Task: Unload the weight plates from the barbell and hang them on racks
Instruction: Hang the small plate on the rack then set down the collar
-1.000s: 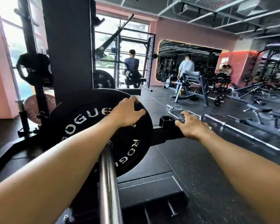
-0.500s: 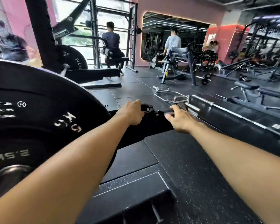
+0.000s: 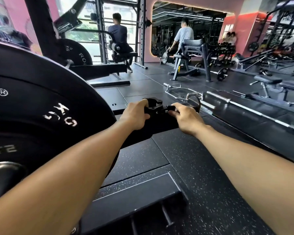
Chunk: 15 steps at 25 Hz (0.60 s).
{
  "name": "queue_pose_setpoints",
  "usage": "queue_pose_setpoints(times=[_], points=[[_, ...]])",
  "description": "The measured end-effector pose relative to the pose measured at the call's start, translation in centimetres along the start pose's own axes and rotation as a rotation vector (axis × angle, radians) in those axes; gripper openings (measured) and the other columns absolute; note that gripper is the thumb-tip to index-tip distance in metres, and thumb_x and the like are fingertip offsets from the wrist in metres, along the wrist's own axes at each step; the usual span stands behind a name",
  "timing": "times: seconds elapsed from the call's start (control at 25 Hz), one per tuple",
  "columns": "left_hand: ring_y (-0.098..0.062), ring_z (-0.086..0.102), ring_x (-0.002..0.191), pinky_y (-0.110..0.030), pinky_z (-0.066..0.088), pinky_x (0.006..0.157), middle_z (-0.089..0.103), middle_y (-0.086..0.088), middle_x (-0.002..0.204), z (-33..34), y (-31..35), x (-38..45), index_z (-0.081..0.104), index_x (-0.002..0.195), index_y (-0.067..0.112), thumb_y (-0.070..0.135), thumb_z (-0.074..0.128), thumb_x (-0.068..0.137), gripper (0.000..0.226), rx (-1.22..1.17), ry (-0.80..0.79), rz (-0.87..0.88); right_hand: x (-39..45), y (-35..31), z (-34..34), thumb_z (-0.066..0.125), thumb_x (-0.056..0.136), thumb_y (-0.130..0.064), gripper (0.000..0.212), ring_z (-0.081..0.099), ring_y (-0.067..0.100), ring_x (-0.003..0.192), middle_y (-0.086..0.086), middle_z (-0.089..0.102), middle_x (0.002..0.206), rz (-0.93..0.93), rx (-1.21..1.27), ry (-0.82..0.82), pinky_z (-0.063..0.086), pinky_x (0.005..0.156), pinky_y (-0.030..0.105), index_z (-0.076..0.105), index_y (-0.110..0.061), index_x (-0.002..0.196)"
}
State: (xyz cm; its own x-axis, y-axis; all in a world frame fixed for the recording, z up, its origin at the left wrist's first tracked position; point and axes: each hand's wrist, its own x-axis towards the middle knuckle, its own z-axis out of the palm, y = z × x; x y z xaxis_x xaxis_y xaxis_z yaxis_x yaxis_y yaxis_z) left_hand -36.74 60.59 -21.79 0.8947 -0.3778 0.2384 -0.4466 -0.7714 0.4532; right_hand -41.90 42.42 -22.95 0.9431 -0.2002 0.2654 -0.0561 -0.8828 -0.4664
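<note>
Insp A: Status of hands?

Insp B: Both on the collar clamp at the far end of the bar. Left hand curled round the clamp body. Right hand pinching the lever sticking out to the right. Neither hand free.

Insp A: Plates?

Insp B: Large black weight plate fills the left of the view, white "KG" lettering, not yet unloaded as far as can be seen. A smaller plate marked approx "2.5" sits in front of it, nearer the camera; bar end at lower left. Second black plate hangs on the rack upright behind, well apart from the hands.

Insp A: Step in hand?

Insp B: Judged: dealing w/ the clamp, a prelim to pulling plates. Can't tell if lever is locked or released, nor exactly what the clamp sits on; black parts merge.

Insp A: Next move needs?

Insp B: Prob. flip lever fully, slide clamp off and set it aside, then two-handed grip on the plate rim. Plate looks heavy; keep it square to the sleeve so it doesn't bind.

Insp A: Surroundings?

Insp B: Rubber floor; other people training in background, well clear.
</note>
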Motion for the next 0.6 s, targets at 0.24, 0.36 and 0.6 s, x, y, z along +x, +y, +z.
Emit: queue_pose_setpoints(times=[0.24,0.36,0.6], points=[[-0.03,0.057,0.103,-0.036,0.048,0.09,0.06,-0.013,0.117,-3.7,1.5,-5.6,0.056,0.119,0.013,0.012,0.064,0.093,0.028,-0.053,0.012,0.06,-4.8,-2.7,-2.2,0.053,0.099,-0.025,0.019,0.062,0.025,0.096,-0.001,0.065,0.098,-0.067,0.195,0.103,0.048,0.084,0.036,0.061,-0.021,0.116],[-0.028,0.059,0.104,-0.033,0.049,0.09,0.061,-0.01,0.117,-6.1,1.6,-10.2,0.058,0.119,0.013,0.011,0.065,0.093,0.027,-0.082,0.009,0.06,-8.3,-5.1,-3.2,0.056,0.097,-0.02,0.02,0.064,0.024,0.091,0.0,0.065,0.098,-0.117,0.244,0.09,0.043,0.075,0.028,0.061,-0.018,0.117],[-0.02,0.057,0.099,-0.021,0.037,0.078,0.062,-0.005,0.109,-11.7,0.8,-19.8,0.06,0.113,0.009,0.008,0.065,0.092,0.021,-0.101,0.063,0.094,-15.4,-10.8,-4.9,0.057,0.098,-0.023,0.028,0.067,0.027,0.093,0.008,0.068,0.11,-0.169,0.394,-0.025,0.052,0.086,0.037,0.058,-0.015,0.124]])
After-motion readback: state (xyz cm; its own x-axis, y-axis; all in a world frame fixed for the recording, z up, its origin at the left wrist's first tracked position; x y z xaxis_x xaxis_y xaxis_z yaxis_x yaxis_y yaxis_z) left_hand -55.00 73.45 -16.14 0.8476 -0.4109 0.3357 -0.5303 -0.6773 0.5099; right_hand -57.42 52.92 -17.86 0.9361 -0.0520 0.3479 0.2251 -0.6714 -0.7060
